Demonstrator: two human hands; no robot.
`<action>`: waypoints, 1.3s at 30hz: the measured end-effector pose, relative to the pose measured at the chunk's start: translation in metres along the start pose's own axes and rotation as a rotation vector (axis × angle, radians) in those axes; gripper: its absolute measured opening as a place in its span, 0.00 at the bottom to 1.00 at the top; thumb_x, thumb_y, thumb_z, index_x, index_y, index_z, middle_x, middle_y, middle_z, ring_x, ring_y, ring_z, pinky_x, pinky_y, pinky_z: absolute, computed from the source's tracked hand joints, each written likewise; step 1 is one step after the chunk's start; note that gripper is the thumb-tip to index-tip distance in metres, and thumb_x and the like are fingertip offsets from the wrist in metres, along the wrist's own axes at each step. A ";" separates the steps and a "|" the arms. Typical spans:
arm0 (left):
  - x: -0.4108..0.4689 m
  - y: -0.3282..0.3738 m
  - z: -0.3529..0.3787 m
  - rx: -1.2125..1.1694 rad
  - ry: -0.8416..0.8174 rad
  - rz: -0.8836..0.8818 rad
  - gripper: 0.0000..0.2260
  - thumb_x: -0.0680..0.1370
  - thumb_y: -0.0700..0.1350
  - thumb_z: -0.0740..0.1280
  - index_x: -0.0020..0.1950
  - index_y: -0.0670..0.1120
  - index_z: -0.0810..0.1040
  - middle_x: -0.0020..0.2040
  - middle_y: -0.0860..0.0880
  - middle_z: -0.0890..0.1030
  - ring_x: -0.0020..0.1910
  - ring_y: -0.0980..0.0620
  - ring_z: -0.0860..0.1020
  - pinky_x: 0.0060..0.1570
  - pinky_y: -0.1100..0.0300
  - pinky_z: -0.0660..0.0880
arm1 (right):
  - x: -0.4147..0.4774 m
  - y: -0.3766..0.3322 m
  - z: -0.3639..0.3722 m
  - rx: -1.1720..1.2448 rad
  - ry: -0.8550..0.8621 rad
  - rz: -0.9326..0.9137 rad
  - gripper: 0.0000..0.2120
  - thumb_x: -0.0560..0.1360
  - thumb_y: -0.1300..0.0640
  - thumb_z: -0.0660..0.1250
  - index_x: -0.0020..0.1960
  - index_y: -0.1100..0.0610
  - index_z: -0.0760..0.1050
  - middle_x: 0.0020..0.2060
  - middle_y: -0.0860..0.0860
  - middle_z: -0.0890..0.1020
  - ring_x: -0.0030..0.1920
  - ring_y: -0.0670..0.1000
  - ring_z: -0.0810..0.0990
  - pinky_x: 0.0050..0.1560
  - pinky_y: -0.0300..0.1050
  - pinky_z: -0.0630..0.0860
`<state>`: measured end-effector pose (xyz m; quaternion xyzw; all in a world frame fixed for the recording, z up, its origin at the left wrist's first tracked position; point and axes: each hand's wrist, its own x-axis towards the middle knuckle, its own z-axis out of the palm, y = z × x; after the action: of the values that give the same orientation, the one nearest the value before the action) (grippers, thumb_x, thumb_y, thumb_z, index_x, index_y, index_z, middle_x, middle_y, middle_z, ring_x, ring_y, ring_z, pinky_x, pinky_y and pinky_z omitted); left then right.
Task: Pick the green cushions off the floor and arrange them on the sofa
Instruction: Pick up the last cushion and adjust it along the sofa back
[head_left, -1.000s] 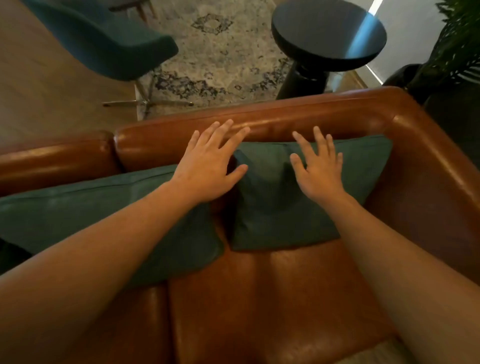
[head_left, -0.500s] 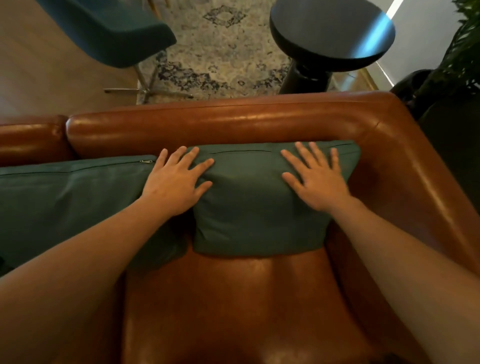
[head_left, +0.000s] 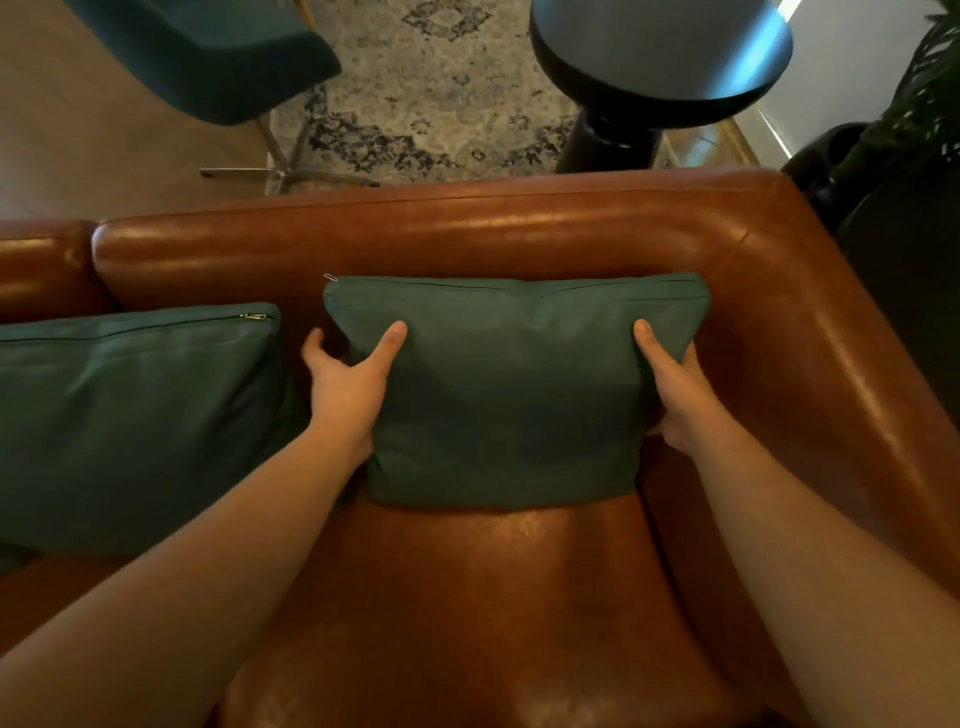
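Gripping small cushion (head_left: 509, 395) side edges — left hand (head_left: 345, 384), right hand (head_left: 675, 395) | gap to large cushion (head_left: 135, 415) | against sofa (head_left: 467, 228) back

Two bare forearms end in a bare left hand (head_left: 345, 389) and right hand (head_left: 675, 397), thumbnails trimmed short.

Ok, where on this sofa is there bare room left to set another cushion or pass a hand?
Free: the leather seat in front of the right cushion, between the forearms. Crowded: the right cushion and left cushion line the backrest; the left grip sits in the gap between them, the right grip in the slot by the armrest.
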<state>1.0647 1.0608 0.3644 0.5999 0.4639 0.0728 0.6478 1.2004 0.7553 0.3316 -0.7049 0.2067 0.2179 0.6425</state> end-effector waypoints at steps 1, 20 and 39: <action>-0.001 -0.001 0.004 -0.104 -0.059 -0.107 0.41 0.74 0.62 0.78 0.82 0.62 0.60 0.73 0.54 0.74 0.69 0.46 0.75 0.66 0.28 0.73 | -0.001 0.002 0.003 0.037 -0.005 -0.027 0.31 0.75 0.37 0.76 0.75 0.35 0.70 0.60 0.40 0.84 0.60 0.50 0.83 0.61 0.62 0.77; 0.003 -0.052 -0.019 0.068 -0.139 0.029 0.58 0.56 0.78 0.77 0.82 0.68 0.58 0.74 0.59 0.73 0.71 0.50 0.74 0.71 0.42 0.73 | -0.013 0.105 0.021 0.099 0.093 -0.204 0.46 0.62 0.23 0.78 0.74 0.23 0.61 0.77 0.38 0.72 0.77 0.44 0.72 0.79 0.58 0.70; -0.018 -0.099 -0.004 0.124 0.132 -0.096 0.64 0.52 0.79 0.77 0.81 0.69 0.50 0.82 0.42 0.56 0.78 0.36 0.65 0.72 0.35 0.70 | -0.039 0.141 0.049 -0.075 0.517 -0.032 0.46 0.70 0.27 0.74 0.78 0.53 0.69 0.73 0.61 0.71 0.72 0.62 0.75 0.73 0.57 0.73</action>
<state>1.0063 1.0256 0.2906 0.6097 0.5375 0.0521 0.5803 1.0857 0.7919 0.2344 -0.7636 0.3448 0.0278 0.5452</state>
